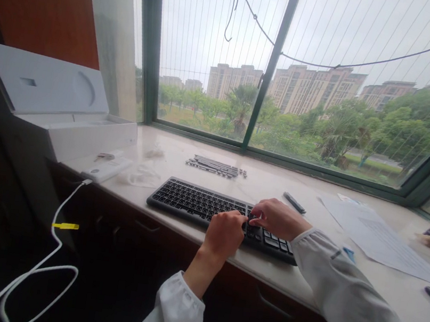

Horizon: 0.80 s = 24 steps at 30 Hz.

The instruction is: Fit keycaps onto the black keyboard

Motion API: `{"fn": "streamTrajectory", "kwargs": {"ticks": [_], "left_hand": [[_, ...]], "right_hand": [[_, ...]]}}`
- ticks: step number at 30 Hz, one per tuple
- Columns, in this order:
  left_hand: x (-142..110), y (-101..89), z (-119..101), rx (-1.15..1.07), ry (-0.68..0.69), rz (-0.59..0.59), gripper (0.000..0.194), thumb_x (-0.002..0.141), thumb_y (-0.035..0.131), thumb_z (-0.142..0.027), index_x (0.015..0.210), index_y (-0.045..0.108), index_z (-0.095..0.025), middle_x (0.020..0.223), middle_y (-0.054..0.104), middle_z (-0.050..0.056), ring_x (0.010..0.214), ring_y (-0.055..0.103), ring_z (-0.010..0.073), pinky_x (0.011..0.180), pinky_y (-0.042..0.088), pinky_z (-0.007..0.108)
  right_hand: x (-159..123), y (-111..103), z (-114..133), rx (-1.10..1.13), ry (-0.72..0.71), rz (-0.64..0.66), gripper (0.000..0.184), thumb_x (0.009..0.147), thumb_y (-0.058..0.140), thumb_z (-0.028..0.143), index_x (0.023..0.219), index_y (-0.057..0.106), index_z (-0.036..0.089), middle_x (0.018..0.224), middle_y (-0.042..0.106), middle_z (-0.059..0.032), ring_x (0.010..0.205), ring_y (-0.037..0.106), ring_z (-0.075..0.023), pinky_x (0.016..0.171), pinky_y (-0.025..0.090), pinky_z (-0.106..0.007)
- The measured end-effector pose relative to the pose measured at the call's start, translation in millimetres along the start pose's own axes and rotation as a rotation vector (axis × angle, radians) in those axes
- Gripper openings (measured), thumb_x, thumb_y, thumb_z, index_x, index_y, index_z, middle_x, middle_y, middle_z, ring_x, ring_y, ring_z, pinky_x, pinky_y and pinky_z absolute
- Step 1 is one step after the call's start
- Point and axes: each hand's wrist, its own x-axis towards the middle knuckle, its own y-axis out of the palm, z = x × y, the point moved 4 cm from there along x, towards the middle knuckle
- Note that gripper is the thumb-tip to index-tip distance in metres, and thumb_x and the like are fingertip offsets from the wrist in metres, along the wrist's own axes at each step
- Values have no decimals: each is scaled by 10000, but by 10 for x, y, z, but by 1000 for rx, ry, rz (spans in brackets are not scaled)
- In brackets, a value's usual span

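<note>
Keyboard [200, 204], rigid, light and thin at the sill's [314, 197] front edge, is pinched at its right-hand keys by the left hand [224, 233] and right hand [277, 218], both closed; small keycaps are judged best gripped by their edges.

black keyboard [200, 204], white cable [52, 244], white sleeves [358, 306]
</note>
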Motion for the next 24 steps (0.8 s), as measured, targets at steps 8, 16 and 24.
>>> {"fn": "streamTrajectory", "kwargs": {"ticks": [8,16,24], "left_hand": [[1,14,17,3,4,-12,338,937,403,-188,1095,686,-284,1033,687,30,966,638,168,878,455,266],[10,60,45,-8,44,-62,347,931,397,-185,1100,686,-278,989,688,36,925,641,169,852,462,269],[-1,42,36,-8,64,-65,375,947,370,-196,1152,657,-324,1003,676,10,895,638,160,826,470,266]], "right_hand": [[28,3,74,-46,-33,21,208,795,630,387,703,707,217,695,682,-76,666,614,-202,590,369,-291],[53,-30,17,101,9,28,239,758,648,433,683,709,214,650,664,-32,631,575,-162,547,344,-263],[49,70,-150,280,74,7,345,695,686,498,775,743,167,683,695,-39,656,596,-168,578,384,-255]]}}
